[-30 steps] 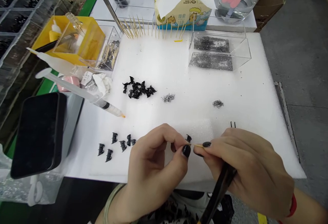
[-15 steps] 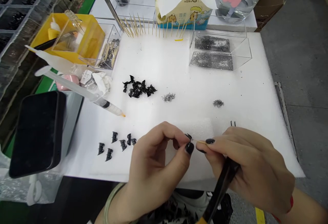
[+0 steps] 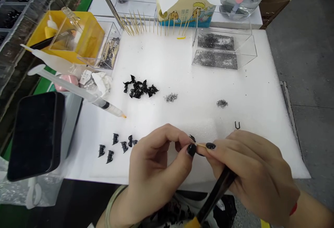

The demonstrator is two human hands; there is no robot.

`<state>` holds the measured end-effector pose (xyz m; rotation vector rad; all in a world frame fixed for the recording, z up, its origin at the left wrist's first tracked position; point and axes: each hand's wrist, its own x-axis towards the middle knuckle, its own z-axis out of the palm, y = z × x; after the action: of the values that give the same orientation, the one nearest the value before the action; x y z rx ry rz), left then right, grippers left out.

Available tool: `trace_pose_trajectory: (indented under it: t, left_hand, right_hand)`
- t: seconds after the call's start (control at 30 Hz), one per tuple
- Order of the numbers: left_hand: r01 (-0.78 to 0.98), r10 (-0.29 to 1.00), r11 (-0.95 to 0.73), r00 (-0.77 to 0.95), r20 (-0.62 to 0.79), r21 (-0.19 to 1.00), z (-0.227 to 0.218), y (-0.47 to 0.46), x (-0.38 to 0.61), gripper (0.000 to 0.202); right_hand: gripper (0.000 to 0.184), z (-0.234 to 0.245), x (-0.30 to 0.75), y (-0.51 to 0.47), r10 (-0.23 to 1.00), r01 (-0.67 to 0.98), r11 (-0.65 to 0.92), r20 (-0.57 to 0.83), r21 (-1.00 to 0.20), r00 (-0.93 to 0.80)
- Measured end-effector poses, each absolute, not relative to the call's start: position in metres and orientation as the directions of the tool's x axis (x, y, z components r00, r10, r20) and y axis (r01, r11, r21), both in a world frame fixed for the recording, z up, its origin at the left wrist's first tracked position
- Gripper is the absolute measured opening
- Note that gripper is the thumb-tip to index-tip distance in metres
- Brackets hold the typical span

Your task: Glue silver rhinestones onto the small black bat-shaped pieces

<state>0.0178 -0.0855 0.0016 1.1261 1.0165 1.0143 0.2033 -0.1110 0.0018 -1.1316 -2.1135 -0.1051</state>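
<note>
- Bat-shaped piece (image 3: 192, 138): right of the syringe (image 3: 83, 94), pinched at fingertips by left hand (image 3: 161, 165).
- Right hand (image 3: 250, 165): dark tool (image 3: 216, 193) under its fingers, thin stick (image 3: 201, 146) gripped.
- Stick end: best worked lightly, hands braced together, piece held steady.

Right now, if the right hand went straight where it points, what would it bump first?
Probably the left hand: its thumb lies straight ahead of the right hand, though depth is hard to judge.
</note>
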Motion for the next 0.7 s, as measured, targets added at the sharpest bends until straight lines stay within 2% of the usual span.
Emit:
trace_pose_trajectory:
  t: [0.07,0.13,0.3,0.7]
  left_hand:
    - [-0.095,0.966,0.157,0.221,-0.133,0.983,0.0018,-0.0859,0.0175,0.018]
    - [-0.091,0.965,0.169,0.219,-0.145,0.981,0.0023,-0.086,0.0176,0.02]
    - [-0.096,0.97,0.161,0.2,-0.14,0.982,0.0031,-0.0858,0.0188,0.022]
    - [-0.11,0.964,0.15,0.237,-0.121,0.983,0.0013,-0.0868,0.0163,0.024]
  right_hand:
    - [0.009,0.0007,0.2024,-0.11,0.64,0.767,0.622,0.668,-0.16,-0.38]
    - [0.008,0.0001,0.2014,-0.1097,0.613,0.769,0.629,0.682,-0.116,-0.398]
    - [0.006,-0.0005,0.1981,-0.1106,0.593,0.782,0.614,0.716,-0.106,-0.369]
    - [0.009,0.0001,0.1991,-0.1152,0.636,0.795,0.593,0.68,-0.129,-0.364]
